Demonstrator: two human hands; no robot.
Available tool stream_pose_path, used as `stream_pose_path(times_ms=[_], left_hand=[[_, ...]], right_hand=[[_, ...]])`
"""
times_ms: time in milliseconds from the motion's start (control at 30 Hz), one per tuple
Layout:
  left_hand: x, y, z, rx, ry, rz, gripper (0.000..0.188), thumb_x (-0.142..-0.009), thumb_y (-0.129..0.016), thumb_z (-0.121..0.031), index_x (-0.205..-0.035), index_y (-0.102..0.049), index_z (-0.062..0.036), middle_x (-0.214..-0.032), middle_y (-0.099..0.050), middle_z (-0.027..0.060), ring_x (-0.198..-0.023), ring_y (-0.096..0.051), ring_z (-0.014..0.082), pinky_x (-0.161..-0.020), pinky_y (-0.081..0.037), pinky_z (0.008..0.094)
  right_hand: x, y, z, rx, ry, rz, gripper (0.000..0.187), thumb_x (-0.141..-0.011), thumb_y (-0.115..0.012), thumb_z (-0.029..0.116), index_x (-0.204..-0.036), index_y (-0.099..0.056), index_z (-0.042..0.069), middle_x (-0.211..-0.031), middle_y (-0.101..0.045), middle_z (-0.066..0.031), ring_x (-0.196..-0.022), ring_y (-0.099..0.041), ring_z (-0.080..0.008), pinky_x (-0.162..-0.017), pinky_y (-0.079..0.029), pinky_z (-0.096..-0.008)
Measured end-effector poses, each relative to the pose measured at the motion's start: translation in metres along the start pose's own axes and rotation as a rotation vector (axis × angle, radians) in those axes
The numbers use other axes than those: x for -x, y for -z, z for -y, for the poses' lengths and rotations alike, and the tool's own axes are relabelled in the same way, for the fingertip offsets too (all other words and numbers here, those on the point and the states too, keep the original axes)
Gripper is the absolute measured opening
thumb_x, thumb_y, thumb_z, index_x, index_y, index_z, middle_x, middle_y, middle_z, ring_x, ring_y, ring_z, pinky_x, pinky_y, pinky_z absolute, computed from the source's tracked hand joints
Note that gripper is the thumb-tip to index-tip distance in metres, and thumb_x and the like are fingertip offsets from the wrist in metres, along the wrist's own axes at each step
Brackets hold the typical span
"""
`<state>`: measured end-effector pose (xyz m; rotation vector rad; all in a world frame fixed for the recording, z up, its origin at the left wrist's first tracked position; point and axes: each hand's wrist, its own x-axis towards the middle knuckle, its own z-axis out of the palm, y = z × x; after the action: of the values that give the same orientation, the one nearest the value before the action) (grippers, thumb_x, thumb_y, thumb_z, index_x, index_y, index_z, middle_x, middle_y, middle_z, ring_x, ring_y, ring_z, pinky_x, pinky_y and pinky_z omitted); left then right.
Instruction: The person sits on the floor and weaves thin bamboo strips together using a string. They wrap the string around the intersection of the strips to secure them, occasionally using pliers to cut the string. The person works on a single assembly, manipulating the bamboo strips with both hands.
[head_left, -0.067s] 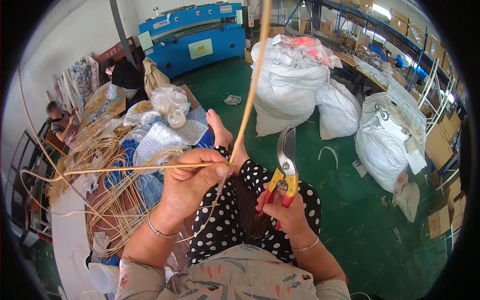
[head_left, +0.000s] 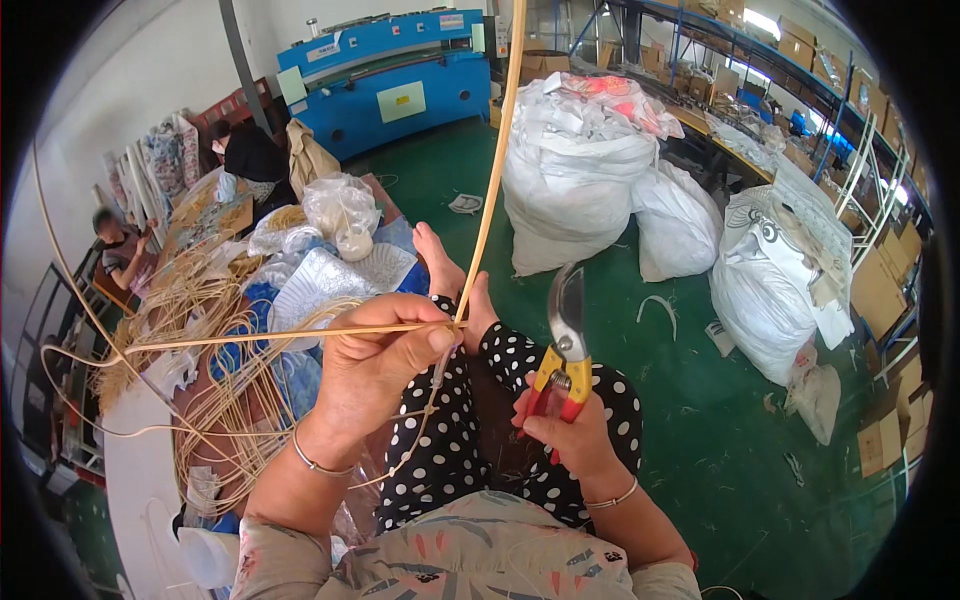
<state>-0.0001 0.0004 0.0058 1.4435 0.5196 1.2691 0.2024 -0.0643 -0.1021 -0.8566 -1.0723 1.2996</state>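
Observation:
My left hand [head_left: 385, 350] pinches thin tan rattan strands where they cross, thumb on top. One rattan strand [head_left: 495, 180] rises from the pinch to the top of the view; another runs left from the fingers. Below the thumb hangs a thinner strand [head_left: 428, 410] with small knot-like lumps, curving down over my lap. My right hand [head_left: 568, 430] is wrapped around the red and yellow handles of pruning shears [head_left: 567, 345]. Their curved metal blades point up, apart from the strands, and look closed or nearly so.
Left, a table holds a heap of loose rattan strands [head_left: 235, 420], plastic bags and a silvery fan-shaped piece [head_left: 310, 295]. Two people sit along it. Large white sacks [head_left: 580, 190] stand on the green floor ahead and right. A blue machine [head_left: 400, 80] is at the back.
The shears have tilted slightly left and down in my right hand. The upright strand's top has swung a little left. My left hand keeps its pinch.

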Motion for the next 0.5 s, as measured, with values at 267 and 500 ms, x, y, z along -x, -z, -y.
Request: stream_pose_path(times_ms=[267, 500], left_hand=[[-0.017, -0.002, -0.01, -0.272, -0.117, -0.033, 0.014, -0.071, -0.059, 0.004, -0.085, -0.06, 0.0001, -0.079, -0.061, 0.0066, -0.069, -0.058, 0.0137, -0.062, -0.047, 0.0237], [-0.039, 0.095, -0.023, -0.464, -0.255, -0.114, 0.022, -0.081, -0.062, -0.023, -0.084, -0.059, -0.0017, -0.078, -0.056, 0.0055, -0.071, -0.051, 0.0137, -0.068, -0.04, 0.0266]], right_hand=[[0.026, 0.012, 0.006, 0.39, 0.058, -0.106, 0.036, -0.069, -0.068, 0.002, -0.103, -0.053, 0.001, -0.085, -0.057, -0.0017, -0.075, -0.054, -0.0065, -0.069, -0.045, -0.0206], [0.141, 0.122, 0.02, 0.965, -0.277, -0.748, 0.057, -0.064, -0.071, 0.031, -0.111, -0.054, 0.002, -0.092, -0.062, -0.0178, -0.085, -0.06, -0.0296, -0.075, -0.046, -0.0357]])
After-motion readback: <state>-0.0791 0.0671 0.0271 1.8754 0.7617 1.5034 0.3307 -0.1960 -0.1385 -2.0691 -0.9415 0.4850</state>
